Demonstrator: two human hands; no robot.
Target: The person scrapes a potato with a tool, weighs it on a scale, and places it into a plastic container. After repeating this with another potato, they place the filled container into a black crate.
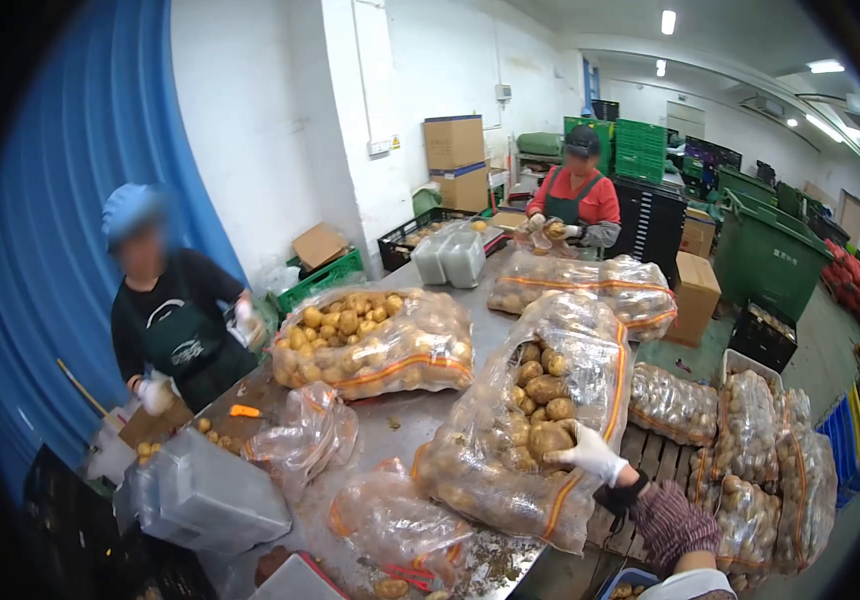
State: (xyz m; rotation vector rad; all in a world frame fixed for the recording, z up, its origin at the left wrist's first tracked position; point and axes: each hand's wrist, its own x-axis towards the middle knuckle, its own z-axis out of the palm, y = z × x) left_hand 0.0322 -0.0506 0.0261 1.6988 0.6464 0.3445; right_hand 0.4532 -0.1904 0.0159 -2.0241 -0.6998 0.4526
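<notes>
My right hand [592,455] partly covers one potato [549,440], white sleeve [692,584] runs off the bottom, blue crate [634,577] past the near corner of the counter [415,415] and pale tray [295,582] by its lower edge both cut off, bag [562,492] contents glare-smeared, co-worker's apron [186,350] lettering too blurred.

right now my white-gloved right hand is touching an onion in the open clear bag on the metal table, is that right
Not quite: it's a potato, not an onion, as the head view shows. Your white-gloved right hand is touching it in the open clear bag on the metal table.
</notes>
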